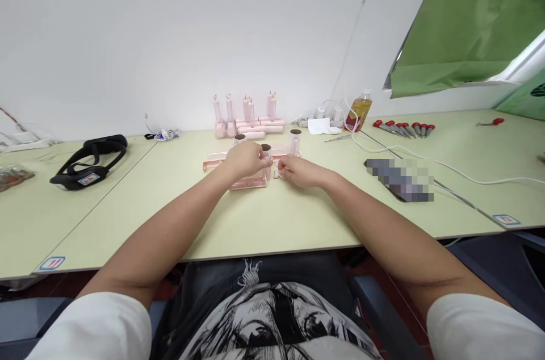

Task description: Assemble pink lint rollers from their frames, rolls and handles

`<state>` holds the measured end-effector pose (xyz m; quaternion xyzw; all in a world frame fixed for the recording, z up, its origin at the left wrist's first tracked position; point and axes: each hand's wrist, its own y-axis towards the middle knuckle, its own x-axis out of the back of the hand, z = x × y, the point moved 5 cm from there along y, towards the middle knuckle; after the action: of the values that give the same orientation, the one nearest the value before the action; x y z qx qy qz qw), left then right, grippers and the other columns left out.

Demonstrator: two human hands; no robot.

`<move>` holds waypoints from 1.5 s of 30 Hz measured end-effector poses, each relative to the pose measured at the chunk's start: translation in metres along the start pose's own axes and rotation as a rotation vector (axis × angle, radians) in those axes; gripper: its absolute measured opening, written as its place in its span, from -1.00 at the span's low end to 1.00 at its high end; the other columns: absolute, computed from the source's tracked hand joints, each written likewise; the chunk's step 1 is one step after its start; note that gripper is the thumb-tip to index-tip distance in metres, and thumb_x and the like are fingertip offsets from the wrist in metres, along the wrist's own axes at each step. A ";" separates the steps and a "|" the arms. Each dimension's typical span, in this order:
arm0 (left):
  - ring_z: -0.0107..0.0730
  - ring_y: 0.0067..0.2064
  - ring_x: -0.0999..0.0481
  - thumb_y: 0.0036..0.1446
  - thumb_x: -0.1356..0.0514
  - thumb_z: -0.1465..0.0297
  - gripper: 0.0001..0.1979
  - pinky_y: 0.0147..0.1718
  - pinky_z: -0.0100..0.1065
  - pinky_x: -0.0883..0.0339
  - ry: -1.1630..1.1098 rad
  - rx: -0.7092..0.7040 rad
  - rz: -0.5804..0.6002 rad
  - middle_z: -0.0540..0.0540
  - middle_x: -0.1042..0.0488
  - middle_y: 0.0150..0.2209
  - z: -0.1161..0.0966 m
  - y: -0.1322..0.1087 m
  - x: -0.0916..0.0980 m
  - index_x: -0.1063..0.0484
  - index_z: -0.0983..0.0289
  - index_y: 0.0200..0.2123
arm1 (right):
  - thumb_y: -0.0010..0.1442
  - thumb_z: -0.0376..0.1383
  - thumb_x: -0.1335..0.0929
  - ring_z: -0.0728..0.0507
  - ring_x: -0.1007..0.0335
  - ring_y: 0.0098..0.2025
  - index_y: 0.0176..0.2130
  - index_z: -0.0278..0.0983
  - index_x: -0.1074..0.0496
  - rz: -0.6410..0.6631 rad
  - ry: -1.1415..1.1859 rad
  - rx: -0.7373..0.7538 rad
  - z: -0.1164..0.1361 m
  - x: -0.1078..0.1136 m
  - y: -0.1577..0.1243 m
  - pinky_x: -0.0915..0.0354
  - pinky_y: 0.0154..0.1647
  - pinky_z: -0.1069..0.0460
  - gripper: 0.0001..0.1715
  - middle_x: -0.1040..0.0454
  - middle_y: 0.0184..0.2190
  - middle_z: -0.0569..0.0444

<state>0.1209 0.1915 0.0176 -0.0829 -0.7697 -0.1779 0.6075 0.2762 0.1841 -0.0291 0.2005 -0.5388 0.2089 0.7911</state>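
Observation:
My left hand (pixel 246 159) is closed around an upright clear pink tube (pixel 266 148) with a dark brown top, partly hidden by the fingers. Just right of it, my right hand (pixel 301 171) has its fingers pinched together; whatever they hold is too small to make out. A little pink piece (pixel 276 174) shows by those fingertips. Below my left hand lies a pink half-open case (pixel 251 183), and another pink case (pixel 212 165) sticks out to its left. Two more brown-topped tubes stand close by, one behind my left hand (pixel 239 138) and one behind my right (pixel 295 141).
Against the wall stand several pink lint-roller-like pieces (pixel 250 113), with others lying among them. A black headset strap (pixel 91 162) is on the left. To the right are a blurred-out dark object (pixel 398 179), a drink bottle (pixel 360 112), a white cable (pixel 464 174) and several red-handled tools (pixel 404 128).

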 end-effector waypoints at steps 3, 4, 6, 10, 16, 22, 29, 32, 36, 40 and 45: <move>-0.26 -0.44 -0.44 0.06 -0.16 0.06 -0.66 -0.52 -0.33 -0.07 0.006 0.016 0.008 0.09 -0.49 -0.49 0.001 -0.001 -0.002 -0.48 0.23 -0.43 | 0.13 -0.21 -0.38 -0.18 -0.36 -0.21 -0.10 -0.29 -0.35 0.034 -0.015 -0.033 -0.004 -0.006 0.002 -0.19 -0.30 0.04 -0.65 -0.46 -0.13 -0.09; -0.26 -0.44 -0.44 0.05 -0.17 0.07 -0.66 -0.52 -0.33 -0.08 0.009 0.021 0.011 0.09 -0.49 -0.49 0.002 -0.001 -0.003 -0.48 0.23 -0.44 | 0.10 -0.21 -0.40 -0.18 -0.37 -0.23 -0.10 -0.29 -0.37 0.047 -0.024 -0.047 -0.005 -0.009 0.003 -0.17 -0.33 0.04 -0.63 -0.47 -0.15 -0.08; -0.26 -0.45 -0.44 0.04 -0.18 0.07 -0.66 -0.53 -0.33 -0.08 0.013 0.033 0.019 0.08 -0.48 -0.50 0.002 -0.002 -0.004 -0.46 0.23 -0.45 | 0.10 -0.25 -0.40 -0.17 -0.37 -0.29 -0.20 -0.28 -0.41 0.063 -0.041 -0.061 -0.007 -0.015 0.006 -0.13 -0.39 0.05 -0.76 -0.50 -0.26 -0.05; -0.26 -0.46 -0.43 0.04 -0.18 0.07 -0.67 -0.53 -0.32 -0.08 -0.001 0.052 0.027 0.07 -0.47 -0.52 0.004 -0.004 -0.001 -0.45 0.22 -0.47 | 0.16 -0.27 -0.33 -0.14 -0.32 -0.39 -0.44 -0.27 -0.38 0.040 -0.053 -0.053 -0.007 -0.021 0.011 -0.04 -0.44 0.04 -0.84 -0.47 -0.43 -0.02; -0.20 -0.36 -0.48 0.14 -0.08 0.13 -0.72 -0.51 -0.32 -0.11 -0.010 -0.004 0.026 0.09 -0.52 -0.42 0.004 -0.027 0.006 -0.43 0.20 -0.35 | 0.16 -0.24 -0.31 -0.06 -0.23 -0.47 -0.47 -0.26 -0.29 -0.067 -0.001 -0.085 -0.007 -0.008 0.007 0.01 -0.48 0.07 -0.81 -0.41 -0.49 0.08; -0.02 -0.27 -0.53 0.15 -0.04 0.27 -0.72 -0.42 -0.21 -0.26 0.174 -0.086 0.125 0.24 -0.55 -0.27 -0.003 -0.078 -0.030 -0.34 0.28 -0.13 | 0.11 -0.30 -0.29 -0.04 -0.20 -0.46 -0.46 -0.26 -0.29 -0.174 0.059 -0.117 -0.006 -0.006 0.010 0.00 -0.46 0.08 -0.88 -0.38 -0.51 0.12; 0.00 -0.19 -0.53 0.24 0.04 0.16 -0.66 -0.32 -0.12 -0.35 0.186 -0.093 0.109 0.27 -0.47 -0.11 0.004 -0.097 -0.050 -0.32 0.27 -0.11 | 0.09 -0.28 -0.34 -0.04 -0.25 -0.42 -0.40 -0.28 -0.36 -0.170 0.110 -0.107 -0.008 -0.020 0.019 -0.05 -0.43 0.09 -0.91 -0.41 -0.47 0.12; -0.01 -0.17 -0.52 0.22 0.00 0.13 -0.64 -0.30 -0.13 -0.36 0.141 -0.095 0.109 0.26 -0.45 -0.09 0.009 -0.099 -0.047 -0.34 0.27 -0.11 | 0.07 -0.21 -0.38 -0.05 -0.29 -0.42 -0.22 -0.27 -0.38 -0.150 0.137 -0.129 -0.011 -0.017 0.016 -0.08 -0.44 0.10 -0.74 -0.44 -0.44 0.14; -0.07 -0.14 -0.51 0.20 -0.05 0.18 -0.61 -0.21 -0.15 -0.37 0.033 -0.138 0.112 0.22 -0.42 -0.07 0.014 -0.108 -0.044 -0.33 0.26 0.01 | 0.06 -0.13 -0.40 -0.06 -0.31 -0.41 -0.12 -0.24 -0.35 -0.228 0.160 -0.175 -0.012 0.002 0.005 -0.09 -0.43 0.09 -0.60 -0.44 -0.44 0.15; -0.12 -0.08 -0.47 0.17 -0.09 0.27 -0.60 -0.10 -0.20 -0.37 -0.056 -0.176 0.115 0.22 -0.41 -0.05 0.018 -0.119 -0.038 -0.33 0.28 0.05 | 0.19 -0.20 -0.30 -0.03 -0.26 -0.46 -0.16 -0.26 -0.42 -0.316 0.227 -0.053 0.005 0.008 0.000 -0.09 -0.42 0.09 -0.75 -0.39 -0.52 0.17; -0.16 -0.02 -0.43 0.16 -0.14 0.35 -0.70 -0.01 -0.21 -0.35 -0.089 -0.218 0.074 0.21 -0.40 -0.03 0.021 -0.133 -0.032 -0.41 0.27 -0.03 | 0.23 -0.27 -0.29 -0.03 -0.29 -0.41 -0.05 -0.29 -0.48 -0.147 0.215 0.151 0.032 -0.013 0.002 -0.13 -0.36 0.08 -0.68 -0.47 -0.44 0.11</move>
<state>0.0644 0.0796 -0.0400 -0.1847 -0.7682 -0.2342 0.5665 0.2463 0.1673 -0.0301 0.2745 -0.4176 0.2107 0.8402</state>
